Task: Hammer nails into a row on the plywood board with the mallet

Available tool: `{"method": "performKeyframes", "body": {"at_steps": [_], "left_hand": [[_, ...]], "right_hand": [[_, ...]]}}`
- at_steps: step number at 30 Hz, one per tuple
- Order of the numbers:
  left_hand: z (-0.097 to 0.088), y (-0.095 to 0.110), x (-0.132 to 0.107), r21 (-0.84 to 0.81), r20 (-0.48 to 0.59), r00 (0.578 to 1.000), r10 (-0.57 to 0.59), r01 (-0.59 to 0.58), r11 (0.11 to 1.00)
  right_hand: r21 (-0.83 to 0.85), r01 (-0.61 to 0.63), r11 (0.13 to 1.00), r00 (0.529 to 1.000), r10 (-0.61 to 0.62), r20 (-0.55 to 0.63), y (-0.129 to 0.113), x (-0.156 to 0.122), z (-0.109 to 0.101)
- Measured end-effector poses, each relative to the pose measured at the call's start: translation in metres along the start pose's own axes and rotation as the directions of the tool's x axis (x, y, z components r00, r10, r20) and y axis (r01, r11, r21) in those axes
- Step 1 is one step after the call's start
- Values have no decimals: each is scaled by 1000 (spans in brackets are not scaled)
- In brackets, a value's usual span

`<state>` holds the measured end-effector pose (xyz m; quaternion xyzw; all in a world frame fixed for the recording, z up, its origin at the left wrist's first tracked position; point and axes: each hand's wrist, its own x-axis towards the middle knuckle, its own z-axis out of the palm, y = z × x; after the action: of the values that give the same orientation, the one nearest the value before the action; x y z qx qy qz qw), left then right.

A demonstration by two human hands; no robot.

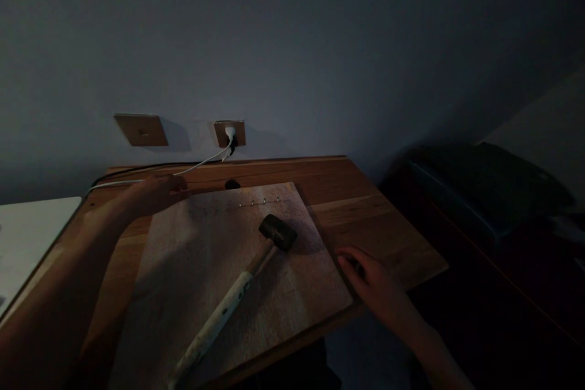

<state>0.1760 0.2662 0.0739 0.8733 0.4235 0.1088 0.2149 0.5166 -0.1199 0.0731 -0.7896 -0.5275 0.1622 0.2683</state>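
Observation:
A rubber mallet (223, 304) lies slantwise on a pale board (183, 262), its dark head towards the far right and its worn, painted handle towards me. Several small shiny nails (252, 203) stand in a row along the board's far part. At the board's far left corner is my left hand (158, 194), fingers drawn together; whatever they may hold is hidden. My right hand (368, 274) rests beside the board's right edge, fingers loosely curled, with a gap between thumb and forefinger and nothing visible in it. Neither hand touches the mallet.
The board rests on a wooden desk (379, 237) against the wall. A white cable (201, 164) runs from the wall socket (230, 133) behind my left hand. A dark round spot (232, 184) is behind the board. A white panel (36, 237) is at left.

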Motion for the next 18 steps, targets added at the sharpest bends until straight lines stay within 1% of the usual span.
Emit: {"method": "performKeyframes", "body": {"at_steps": [2, 3, 6, 8, 9, 11, 12, 14, 16, 18], "left_hand": [[2, 13, 0, 121, 93, 995, 32, -43, 992], [2, 21, -1, 170, 148, 987, 58, -83, 982], [2, 38, -5, 215, 259, 954, 148, -206, 955], [1, 45, -8, 228, 301, 938, 170, -244, 943], [0, 47, -10, 235, 312, 935, 169, -249, 940], [-1, 49, -12, 249, 313, 934, 173, -257, 934], [-2, 49, -13, 261, 309, 936, 171, -256, 931], [-4, 50, -14, 291, 304, 940, 158, -249, 924], [-5, 51, -15, 314, 304, 942, 144, -242, 918], [-5, 53, -16, 323, 301, 943, 139, -238, 916]], "right_hand": [[38, 80, 996, 996, -78, -39, -12, 20, 4], [51, 130, 990, 990, -127, -66, -18, 33, 7], [62, 288, 955, 949, -277, -149, -38, 85, 18], [15, 361, 932, 920, -353, -171, -52, 123, 27], [-23, 376, 927, 912, -374, -170, -60, 140, 31], [-92, 364, 927, 917, -374, -138, -73, 169, 42], [-111, 347, 931, 924, -360, -130, -78, 179, 49], [-111, 343, 933, 927, -356, -123, -84, 191, 64], [-103, 340, 935, 928, -351, -124, -83, 193, 79], [-95, 334, 938, 928, -345, -142, -77, 190, 91]]}}
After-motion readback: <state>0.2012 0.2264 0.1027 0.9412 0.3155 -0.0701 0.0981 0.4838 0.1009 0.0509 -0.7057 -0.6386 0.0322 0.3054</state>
